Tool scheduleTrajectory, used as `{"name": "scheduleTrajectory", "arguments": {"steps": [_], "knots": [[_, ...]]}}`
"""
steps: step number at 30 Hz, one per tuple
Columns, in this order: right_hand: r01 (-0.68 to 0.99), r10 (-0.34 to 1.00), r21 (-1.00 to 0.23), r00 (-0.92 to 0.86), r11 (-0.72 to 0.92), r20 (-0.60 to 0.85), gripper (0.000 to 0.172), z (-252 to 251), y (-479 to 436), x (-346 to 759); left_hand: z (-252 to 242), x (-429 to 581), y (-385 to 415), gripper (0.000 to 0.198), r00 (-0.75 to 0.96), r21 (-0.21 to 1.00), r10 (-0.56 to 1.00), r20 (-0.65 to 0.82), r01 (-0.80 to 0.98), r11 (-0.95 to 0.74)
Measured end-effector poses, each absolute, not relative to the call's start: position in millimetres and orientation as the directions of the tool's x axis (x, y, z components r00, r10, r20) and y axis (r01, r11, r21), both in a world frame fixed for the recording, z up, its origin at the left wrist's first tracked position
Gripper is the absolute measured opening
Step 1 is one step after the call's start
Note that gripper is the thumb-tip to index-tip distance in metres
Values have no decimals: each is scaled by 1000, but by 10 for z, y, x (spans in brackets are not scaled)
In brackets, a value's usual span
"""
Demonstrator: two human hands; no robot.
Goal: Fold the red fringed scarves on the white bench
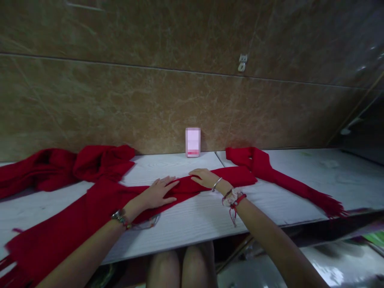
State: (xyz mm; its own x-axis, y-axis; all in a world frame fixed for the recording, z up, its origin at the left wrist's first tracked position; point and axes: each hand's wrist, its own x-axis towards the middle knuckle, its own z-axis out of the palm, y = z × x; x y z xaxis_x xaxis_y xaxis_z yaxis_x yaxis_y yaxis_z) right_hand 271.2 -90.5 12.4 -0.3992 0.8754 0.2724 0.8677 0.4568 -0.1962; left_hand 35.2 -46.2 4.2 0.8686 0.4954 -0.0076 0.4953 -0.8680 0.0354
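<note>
A long red scarf [90,208] lies stretched across the white table [192,224], its fringed end hanging off the near left edge. My left hand [159,193] lies flat on its middle with fingers spread, open. My right hand [204,178] rests palm down on the scarf just to the right, fingers extended and slightly curved. Bracelets circle both wrists. A second red scarf [279,176] runs from the back centre toward the right edge, ending in a fringe.
More red scarves [69,166] are bunched at the back left. A small pink-and-white box [193,142] stands against the brown marbled wall [150,100]. My knees show under the table's near edge. A glossy floor lies to the lower right.
</note>
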Motion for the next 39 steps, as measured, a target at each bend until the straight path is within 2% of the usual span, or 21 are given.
{"name": "scheduleTrajectory", "arguments": {"steps": [3, 6, 10, 17, 20, 22, 27, 33, 36, 39], "knots": [[811, 830, -208, -492, 547, 263, 31, 14, -819, 2599, -39, 168, -535, 56, 818, -33, 569, 83, 573, -819], [780, 815, -254, -508, 572, 279, 33, -105, -799, 2616, -86, -39, -536, 53, 786, -56, 599, 152, 612, -789], [771, 835, -331, -458, 544, 306, 32, -203, -810, 2691, -44, -267, -383, 46, 842, -36, 521, 141, 530, -847], [751, 833, -376, -421, 542, 360, 28, -192, -832, 2740, 101, -303, -188, 38, 879, -42, 448, 162, 460, -887], [745, 823, -363, -446, 560, 353, 29, -72, -894, 2803, 207, -132, -239, 33, 882, -78, 449, 143, 462, -883], [729, 807, -351, -498, 587, 317, 30, 15, -947, 2848, 298, 37, -274, 28, 892, -83, 445, 82, 451, -889], [722, 788, -320, -589, 613, 181, 35, 105, -1016, 2892, 433, 382, -239, 17, 902, -18, 426, -69, 425, -905], [796, 862, -329, -461, 507, 212, 30, 111, -987, 2899, 252, 401, -210, 20, 884, 44, 456, 108, 454, -890], [808, 865, -315, -433, 497, 255, 26, 150, -994, 2907, 193, 430, -324, 22, 920, 13, 388, 58, 388, -921], [808, 856, -291, -452, 512, 250, 19, 183, -1025, 2922, 204, 487, -414, 27, 935, -69, 354, 35, 356, -932]]}}
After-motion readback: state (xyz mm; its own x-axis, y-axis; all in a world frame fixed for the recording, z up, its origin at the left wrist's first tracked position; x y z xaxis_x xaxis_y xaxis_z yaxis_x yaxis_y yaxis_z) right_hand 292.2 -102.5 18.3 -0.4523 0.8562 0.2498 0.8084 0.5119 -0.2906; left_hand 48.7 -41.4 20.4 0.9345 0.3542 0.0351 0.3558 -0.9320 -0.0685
